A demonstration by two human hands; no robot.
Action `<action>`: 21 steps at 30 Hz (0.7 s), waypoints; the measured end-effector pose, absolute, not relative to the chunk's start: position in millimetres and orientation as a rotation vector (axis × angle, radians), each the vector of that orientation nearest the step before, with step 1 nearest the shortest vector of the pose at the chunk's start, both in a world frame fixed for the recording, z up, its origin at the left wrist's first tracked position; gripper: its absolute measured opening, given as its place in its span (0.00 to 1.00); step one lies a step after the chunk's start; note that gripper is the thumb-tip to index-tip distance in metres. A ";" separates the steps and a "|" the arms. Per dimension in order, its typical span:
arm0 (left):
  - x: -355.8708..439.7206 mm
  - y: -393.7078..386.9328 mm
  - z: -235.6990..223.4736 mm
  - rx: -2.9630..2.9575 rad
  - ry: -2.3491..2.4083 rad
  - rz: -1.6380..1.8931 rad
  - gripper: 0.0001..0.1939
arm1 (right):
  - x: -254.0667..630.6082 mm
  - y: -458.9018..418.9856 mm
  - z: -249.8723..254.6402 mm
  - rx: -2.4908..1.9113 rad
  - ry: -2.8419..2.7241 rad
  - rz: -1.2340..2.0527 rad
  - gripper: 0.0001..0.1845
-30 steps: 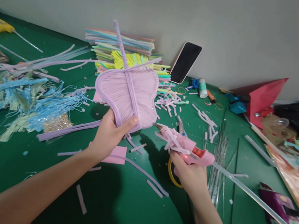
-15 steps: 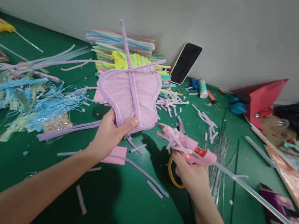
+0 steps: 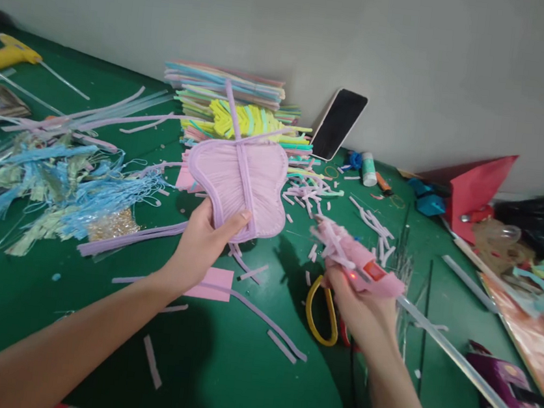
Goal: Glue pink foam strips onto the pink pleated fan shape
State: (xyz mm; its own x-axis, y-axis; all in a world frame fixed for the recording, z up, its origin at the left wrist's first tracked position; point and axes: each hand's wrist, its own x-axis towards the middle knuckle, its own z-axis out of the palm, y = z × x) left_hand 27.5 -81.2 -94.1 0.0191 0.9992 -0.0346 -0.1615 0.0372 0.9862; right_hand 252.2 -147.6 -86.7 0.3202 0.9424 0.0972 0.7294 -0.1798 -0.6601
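My left hand is closed on the lower edge of a lilac pipe-cleaner fan, thumb pressed on its central rib. The fan is wavy-edged, with a thin stem pointing up and away. My right hand grips a pink hot glue gun; a red light glows on it and lilac scraps cling to its front. A long clear glue stick sticks out of its back. The gun's nozzle is apart from the fan. Yellow-handled scissors lie beneath my right hand, partly hidden.
Pipe-cleaner bundles and a leaning phone stand by the wall. Blue tassels and a yellow glue gun lie left. Wires, a red folder and a purple pouch lie right. Lilac offcuts are scattered about.
The glue gun has drawn away from the fan's right edge, rightward, exposing more of the scissors. The fan has tipped and sits slightly lower, still in my left hand. The view has shifted slightly.
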 end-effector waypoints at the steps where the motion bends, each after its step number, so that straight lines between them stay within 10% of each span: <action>1: 26.8 -79.9 -93.6 1.044 1.084 1.251 0.20 | 259.2 -142.5 -83.6 -2.001 -1.542 0.321 0.11; 6: 24.4 -75.4 -83.9 0.933 1.019 1.256 0.16 | 281.7 -116.4 -79.0 -2.183 -2.012 -0.172 0.12; 16: 18.5 -73.0 -73.7 0.830 0.923 1.312 0.14 | 263.6 -118.0 -76.2 -2.115 -2.317 -0.144 0.23; 21: 17.2 -69.5 -73.7 0.769 0.911 1.366 0.13 | 196.0 -133.2 -61.0 -1.689 -2.450 0.203 0.10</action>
State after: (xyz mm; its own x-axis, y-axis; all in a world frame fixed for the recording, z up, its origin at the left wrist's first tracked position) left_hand 17.2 -69.5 -73.7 -0.0172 0.9957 -0.0911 -0.4669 0.0725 0.8813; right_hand 196.0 -133.2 -61.0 -0.3499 0.9353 0.0532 0.9137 0.3533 -0.2010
